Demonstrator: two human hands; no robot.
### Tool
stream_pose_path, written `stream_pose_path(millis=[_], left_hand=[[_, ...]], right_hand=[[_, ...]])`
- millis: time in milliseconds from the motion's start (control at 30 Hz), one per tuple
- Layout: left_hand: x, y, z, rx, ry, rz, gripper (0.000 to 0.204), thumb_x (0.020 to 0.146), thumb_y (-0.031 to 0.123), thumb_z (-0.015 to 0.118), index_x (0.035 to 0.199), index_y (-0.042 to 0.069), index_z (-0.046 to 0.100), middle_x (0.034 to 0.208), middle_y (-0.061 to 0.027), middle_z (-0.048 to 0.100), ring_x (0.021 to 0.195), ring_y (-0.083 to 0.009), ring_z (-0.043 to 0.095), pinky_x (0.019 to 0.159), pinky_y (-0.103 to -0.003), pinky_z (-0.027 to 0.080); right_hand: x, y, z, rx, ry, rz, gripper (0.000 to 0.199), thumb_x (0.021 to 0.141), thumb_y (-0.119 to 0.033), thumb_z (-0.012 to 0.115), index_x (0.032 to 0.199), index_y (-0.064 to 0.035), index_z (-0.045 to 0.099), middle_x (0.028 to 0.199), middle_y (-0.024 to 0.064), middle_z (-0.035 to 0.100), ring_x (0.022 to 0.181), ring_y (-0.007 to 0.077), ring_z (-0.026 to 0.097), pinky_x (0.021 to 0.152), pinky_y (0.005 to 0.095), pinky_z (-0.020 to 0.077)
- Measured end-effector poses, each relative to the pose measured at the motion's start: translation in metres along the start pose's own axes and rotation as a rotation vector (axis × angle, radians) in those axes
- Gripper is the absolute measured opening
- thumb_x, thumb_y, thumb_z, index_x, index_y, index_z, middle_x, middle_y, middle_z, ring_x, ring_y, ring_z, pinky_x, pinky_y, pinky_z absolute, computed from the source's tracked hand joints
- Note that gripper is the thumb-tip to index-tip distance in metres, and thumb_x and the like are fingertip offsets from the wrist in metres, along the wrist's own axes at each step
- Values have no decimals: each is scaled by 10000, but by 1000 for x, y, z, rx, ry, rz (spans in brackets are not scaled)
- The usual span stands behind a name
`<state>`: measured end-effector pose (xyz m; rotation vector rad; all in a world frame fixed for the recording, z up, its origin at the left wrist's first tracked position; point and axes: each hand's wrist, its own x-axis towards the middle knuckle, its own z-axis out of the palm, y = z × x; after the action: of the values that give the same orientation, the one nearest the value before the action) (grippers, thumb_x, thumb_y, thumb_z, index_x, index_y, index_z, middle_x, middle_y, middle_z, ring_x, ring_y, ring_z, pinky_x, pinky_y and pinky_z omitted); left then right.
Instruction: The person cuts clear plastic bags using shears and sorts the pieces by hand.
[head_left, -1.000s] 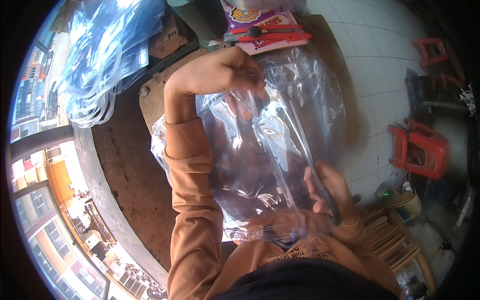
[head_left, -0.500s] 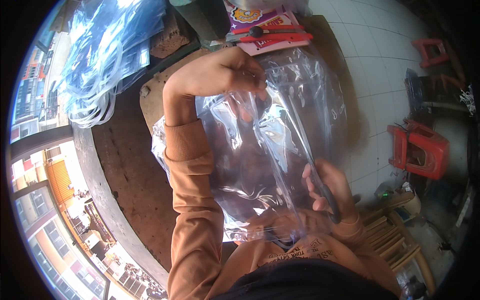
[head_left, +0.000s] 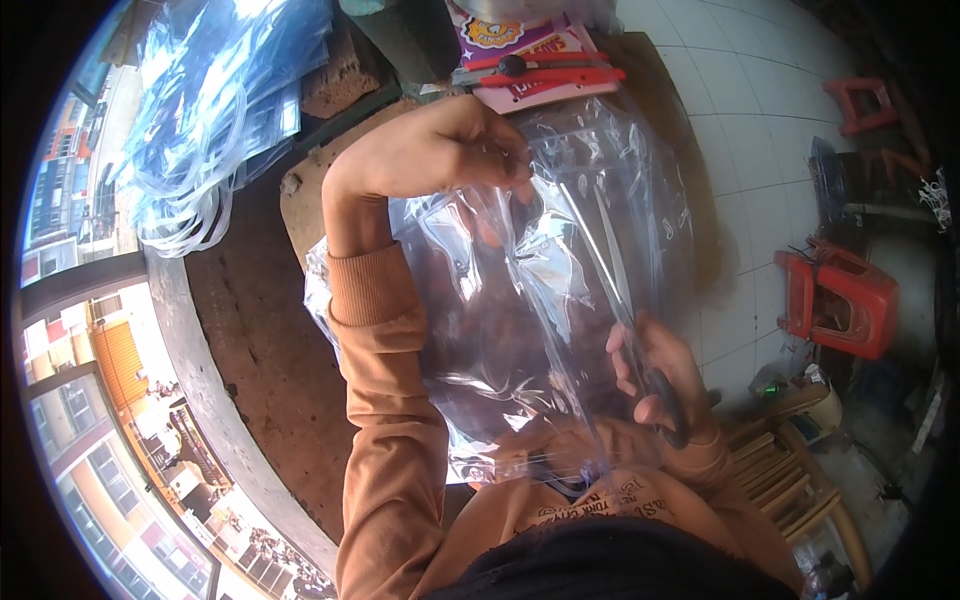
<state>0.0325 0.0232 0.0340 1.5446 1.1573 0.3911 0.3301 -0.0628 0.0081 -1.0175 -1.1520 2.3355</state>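
Observation:
A large clear plastic sheet [head_left: 470,350], glossy and creased, spreads in front of me over the board. My left hand [head_left: 450,150] pinches its upper part, fingers bent down and closed on the film. On the right, my right hand [head_left: 660,375] grips black-handled scissors [head_left: 613,275]. Their long metal blades point up and to the left, slightly parted, beside the raised fold of film. The blade tips lie a little below and right of my left fingertips. Whether film sits between the blades I cannot tell.
Pliers with red handles [head_left: 560,75] rest on a colourful package [head_left: 530,40] at the far edge. Bundled clear plastic strips [head_left: 215,110] lie far left near a brick [head_left: 340,75]. Red stools [head_left: 840,300] and a wooden chair [head_left: 785,470] stand on the right.
The scissor blades have parted from nearly together, and the fingers of my right hand have spread with the handles. My left hand stays almost still on the sheet.

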Motion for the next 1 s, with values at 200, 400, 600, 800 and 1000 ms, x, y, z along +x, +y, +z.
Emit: stream_pose_path(millis=[200,400,600,800,1000], left_hand=[[-3,6,0,-12,27,-11,242,770,109,651,895,-94,607,744,-63,619,709,-80,551,662,-237,434],[-1,0,0,-23,-3,32,220,785,112,636,866,-90,606,736,-59,614,694,-73,543,640,-234,429],[0,-4,1,-28,-3,42,198,794,102,616,849,-88,603,733,-55,614,682,-73,547,624,-232,431],[-4,1,1,-22,29,21,198,788,98,617,855,-88,606,745,-65,622,697,-76,563,626,-227,438],[-4,0,-2,-43,-6,16,198,785,90,616,854,-94,603,754,-75,629,707,-80,568,634,-229,443]], right_hand=[[0,5,-4,-13,-47,-3,709,542,-430,837,988,-52,436,781,-25,375,695,50,349,624,185,297],[4,4,0,-29,-78,-33,690,550,-410,838,981,-55,433,779,-27,364,688,52,332,616,188,292],[8,-4,6,8,-65,11,696,533,-422,842,964,-62,431,761,-39,359,670,46,320,599,176,279],[5,-7,5,1,-9,91,678,508,-369,859,970,-44,483,771,-46,420,669,28,365,578,163,311],[7,-8,7,17,2,58,681,511,-354,862,987,-33,496,785,-39,445,673,29,380,581,162,323]])
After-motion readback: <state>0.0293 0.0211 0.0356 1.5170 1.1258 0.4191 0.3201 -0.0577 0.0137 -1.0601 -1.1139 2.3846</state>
